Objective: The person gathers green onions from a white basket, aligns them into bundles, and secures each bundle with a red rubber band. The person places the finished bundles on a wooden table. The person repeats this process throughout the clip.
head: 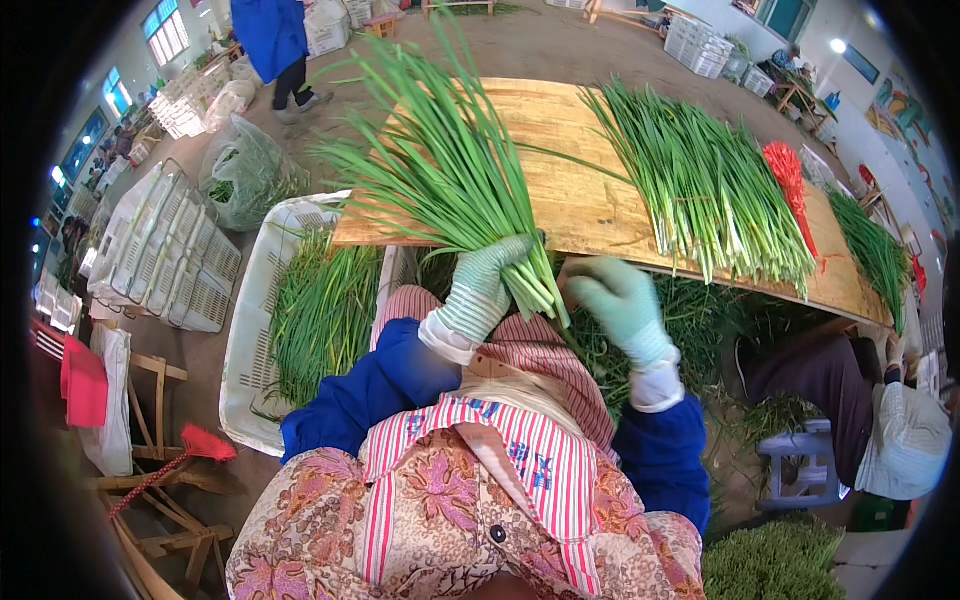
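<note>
My left hand (484, 289), in a green and white striped knit glove, is closed around the lower stems of a bunch of green garlic chives (465, 172); the leaves fan up and away over the left end of a wooden board (562, 180). Just right of the cut ends is my right hand (619, 307), gloved alike and slightly blurred, its fingers curled; whether it holds a leaf cannot be told. More chives (712, 187) lie in a wide pile on the board, beside a bundle of red ties (785, 169).
At left stands a white plastic crate (251, 330) of loose chives, near stacked white crates (169, 247). Leaf scraps (690, 322) lie below the board. A co-worker sits at right by a plastic stool (802, 465); another person (274, 45) stands at the upper left.
</note>
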A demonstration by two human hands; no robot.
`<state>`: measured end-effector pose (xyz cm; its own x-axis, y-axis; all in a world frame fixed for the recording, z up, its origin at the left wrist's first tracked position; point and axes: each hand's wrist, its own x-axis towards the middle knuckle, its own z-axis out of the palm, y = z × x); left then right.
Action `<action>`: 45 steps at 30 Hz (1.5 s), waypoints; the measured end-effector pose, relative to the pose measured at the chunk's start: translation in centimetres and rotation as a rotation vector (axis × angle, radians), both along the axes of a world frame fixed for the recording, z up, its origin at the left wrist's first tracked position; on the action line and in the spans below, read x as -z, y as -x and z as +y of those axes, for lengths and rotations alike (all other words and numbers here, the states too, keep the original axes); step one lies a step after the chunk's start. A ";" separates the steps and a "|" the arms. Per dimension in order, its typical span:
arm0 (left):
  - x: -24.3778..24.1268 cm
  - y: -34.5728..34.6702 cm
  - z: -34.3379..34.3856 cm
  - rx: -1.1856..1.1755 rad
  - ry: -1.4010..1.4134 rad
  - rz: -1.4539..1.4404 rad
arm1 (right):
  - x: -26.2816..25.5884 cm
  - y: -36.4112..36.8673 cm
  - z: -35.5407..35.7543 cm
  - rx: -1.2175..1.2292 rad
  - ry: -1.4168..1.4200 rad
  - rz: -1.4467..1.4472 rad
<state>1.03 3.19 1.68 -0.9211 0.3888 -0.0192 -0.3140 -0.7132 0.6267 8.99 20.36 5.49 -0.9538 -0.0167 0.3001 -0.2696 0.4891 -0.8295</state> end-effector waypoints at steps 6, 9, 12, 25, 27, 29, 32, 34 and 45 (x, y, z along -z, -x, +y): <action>-0.1 0.6 -0.4 -0.064 -0.027 0.044 | 2.2 2.3 -5.1 0.193 0.392 -0.034; 0.7 1.1 -0.5 -0.003 -0.058 -0.052 | 2.7 2.8 -5.0 0.200 0.332 0.063; 1.2 1.0 -0.1 0.023 -0.068 -0.096 | 2.3 2.7 -4.5 0.150 0.405 -0.081; 0.1 1.8 -2.3 -0.026 -0.052 -0.115 | 0.9 -3.1 3.9 0.019 -0.193 -0.094; 0.8 2.1 -2.2 -0.057 -0.007 -0.063 | 1.8 -4.6 7.5 0.076 -0.704 -0.497; 1.3 2.1 -1.7 -0.103 -0.009 -0.047 | 3.1 -5.1 8.4 0.124 -0.426 -0.203; 1.0 0.8 -0.4 -0.120 0.012 -0.041 | -1.2 -2.1 1.4 0.014 0.054 0.006; 0.1 -0.1 0.2 -0.158 0.026 -0.053 | -0.2 0.3 -1.8 -0.011 -0.178 0.204; 3.2 -0.7 -1.4 0.156 -0.001 -0.124 | 2.2 0.9 -4.0 0.043 0.512 -0.185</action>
